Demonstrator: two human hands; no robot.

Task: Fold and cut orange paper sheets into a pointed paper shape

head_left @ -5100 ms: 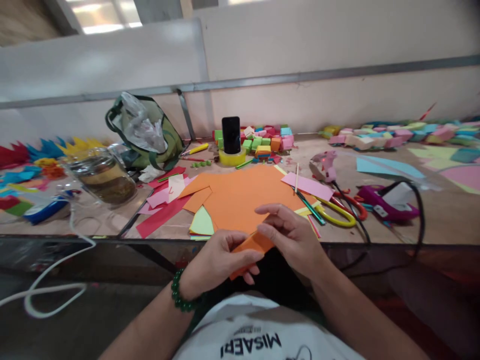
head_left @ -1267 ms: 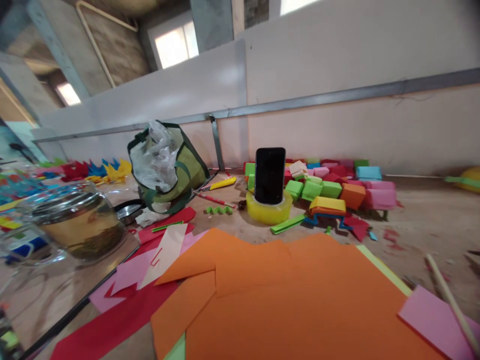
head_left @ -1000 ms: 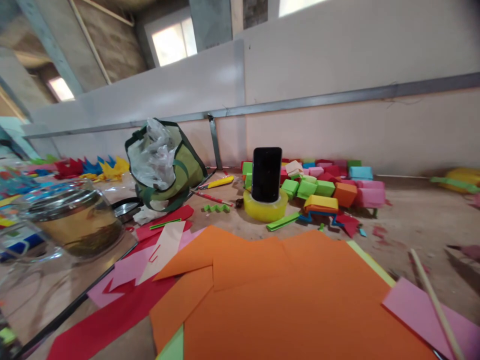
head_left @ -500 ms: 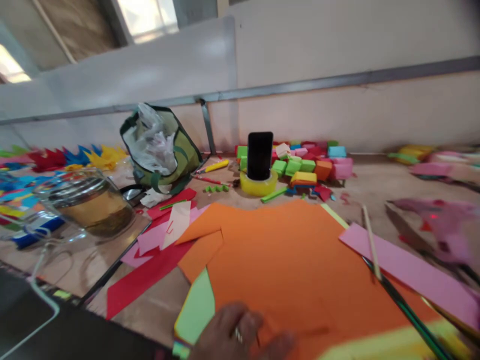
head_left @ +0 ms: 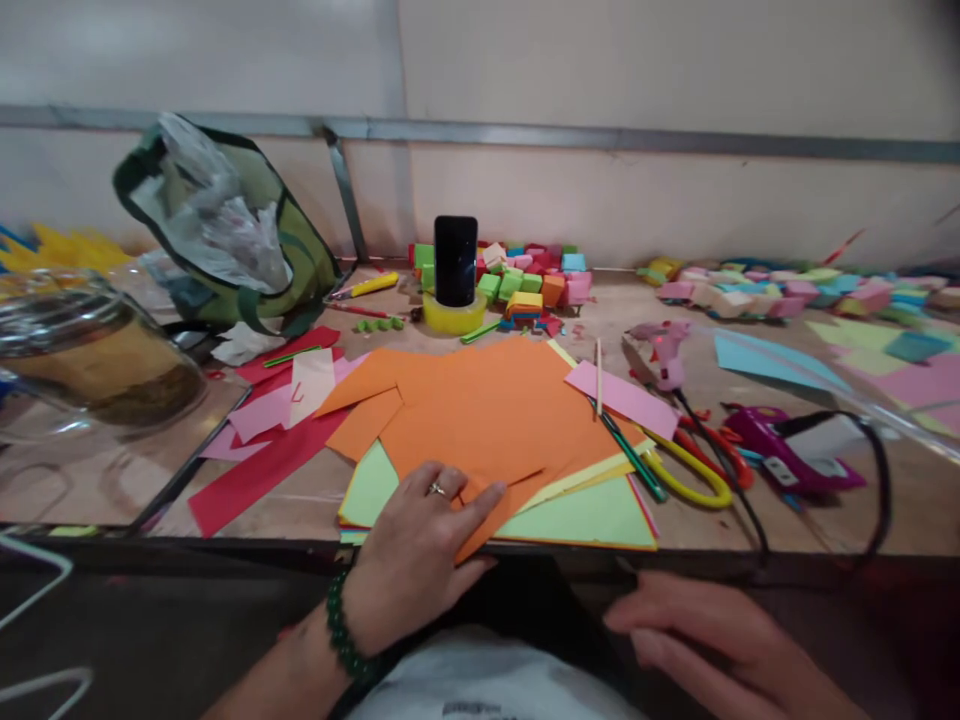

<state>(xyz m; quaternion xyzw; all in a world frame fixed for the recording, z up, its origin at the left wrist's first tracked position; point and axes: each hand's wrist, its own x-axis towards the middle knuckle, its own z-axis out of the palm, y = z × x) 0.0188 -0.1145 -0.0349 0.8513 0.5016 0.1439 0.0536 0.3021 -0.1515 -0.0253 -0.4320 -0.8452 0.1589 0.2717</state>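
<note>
My left hand (head_left: pixel 427 540), with a ring and a green bead bracelet, lies on the front part of an orange paper sheet (head_left: pixel 480 410). Its fingers are stretched out and thumb apart. Under the orange sheet are pale green sheets (head_left: pixel 585 515), reaching the table's front edge. My right hand (head_left: pixel 705 625) is in front of the table at the lower right, apart from the paper. Its fingers are curled together, and a small dark tip shows at them; what it belongs to is hidden. A pink paper strip (head_left: pixel 626 397) and a wooden stick (head_left: pixel 598 378) lie across the orange sheet's right side.
Yellow-handled scissors (head_left: pixel 694 485), a pink glue gun (head_left: pixel 666 352) and a purple device (head_left: pixel 795 455) lie at right. Behind, a phone (head_left: pixel 455 260) stands in a yellow tape roll (head_left: pixel 454 317) near folded paper pieces (head_left: pixel 551 290). A bag (head_left: pixel 300 240) and a glass jar (head_left: pixel 112 350) stand left.
The view has swung right and down, so the table's things appear further left. My right hand has come into view. My left hand still rests on the orange paper.
</note>
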